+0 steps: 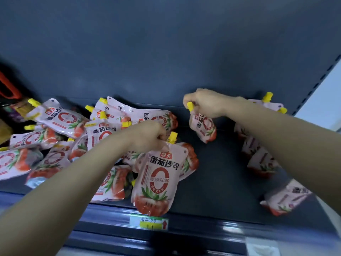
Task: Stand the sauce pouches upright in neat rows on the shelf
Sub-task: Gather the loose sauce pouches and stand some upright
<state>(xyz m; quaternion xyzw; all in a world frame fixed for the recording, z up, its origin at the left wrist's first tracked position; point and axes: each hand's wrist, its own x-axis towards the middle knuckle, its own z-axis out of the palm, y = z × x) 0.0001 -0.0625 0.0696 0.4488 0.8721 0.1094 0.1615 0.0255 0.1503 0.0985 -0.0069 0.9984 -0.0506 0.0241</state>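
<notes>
Pink tomato sauce pouches with yellow caps lie on a dark shelf (217,163). My left hand (149,135) pinches the top corner of one pouch (156,180) beside its cap; the pouch hangs upright over the shelf's front edge. Further back, my right hand (204,103) grips a second pouch (203,129) at its yellow spout, holding it just above the shelf's middle. A jumbled heap of pouches (60,130) lies flat at the left. Several pouches (262,157) stand in a row at the right, partly hidden by my right forearm.
The shelf's back wall (166,61) is dark blue-grey. A price tag (148,223) sits on the front rail under the held pouch. A perforated upright (317,84) bounds the shelf at the right. Other goods with a red shape (8,87) sit at the far left.
</notes>
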